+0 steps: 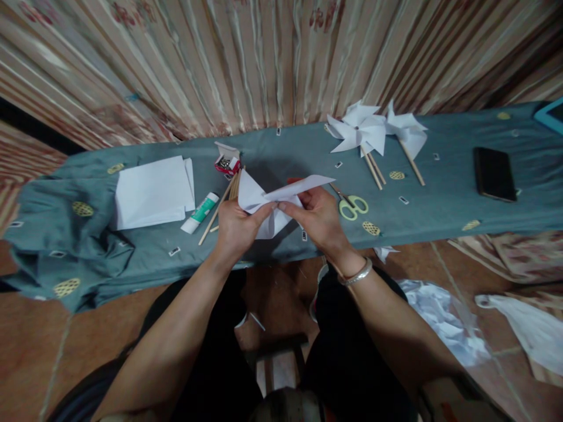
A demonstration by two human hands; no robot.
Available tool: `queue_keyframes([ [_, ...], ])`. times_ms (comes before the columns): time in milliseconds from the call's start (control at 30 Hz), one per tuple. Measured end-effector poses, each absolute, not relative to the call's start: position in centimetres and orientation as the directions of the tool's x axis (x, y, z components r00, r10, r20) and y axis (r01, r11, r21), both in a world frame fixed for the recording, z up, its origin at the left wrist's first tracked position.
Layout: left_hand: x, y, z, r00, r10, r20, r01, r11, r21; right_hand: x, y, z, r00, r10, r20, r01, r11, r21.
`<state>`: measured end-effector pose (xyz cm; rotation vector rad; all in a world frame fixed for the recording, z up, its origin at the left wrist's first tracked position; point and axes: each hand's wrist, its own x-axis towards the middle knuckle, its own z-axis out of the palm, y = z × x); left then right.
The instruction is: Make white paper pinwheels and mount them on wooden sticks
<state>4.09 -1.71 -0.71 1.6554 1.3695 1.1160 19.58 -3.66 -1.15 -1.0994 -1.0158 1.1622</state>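
A white paper pinwheel (253, 192) with curved blades is held in the air above the table's near side. My left hand (240, 225) grips it from the left, thumb pressed at its centre. From the right, my right hand (319, 214) pinches the same centre, its thumb tip meeting the left one. Fingers behind the paper are partly hidden. Thin wooden sticks (215, 218) lie beside my left hand, near a glue stick (200, 213). Scissors with pale green handles (352, 206) rest just right of my right hand.
On the cloth-covered table (281, 143) are a stack of white paper (152, 190), a small red box of metal pieces (227, 159), finished pinwheels on sticks (358, 129) and a black phone (495, 174). A bag of paper scraps (442, 316) lies on the floor.
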Motion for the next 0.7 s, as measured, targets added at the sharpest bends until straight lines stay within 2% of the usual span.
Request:
queue_keyframes([
  [300, 4.03, -1.57, -0.94, 0.048, 0.985, 0.163, 0.361, -0.169, 0.917, 19.38, -3.61, -1.31, 0.13, 0.991, 0.018, -0.199, 0.044, -0.979],
  [500, 4.09, -1.6, -0.57, 0.025, 0.989, 0.143, 0.402, -0.141, 0.905, 19.18, -3.6, -1.78, 0.163, 0.987, 0.005, -0.156, 0.031, -0.987],
  [700, 3.81, -1.6, -1.31, 0.081, 0.989, 0.126, 0.368, -0.147, 0.918, 19.0, -3.65, -2.01, 0.168, 0.985, -0.04, -0.16, -0.012, -0.987],
])
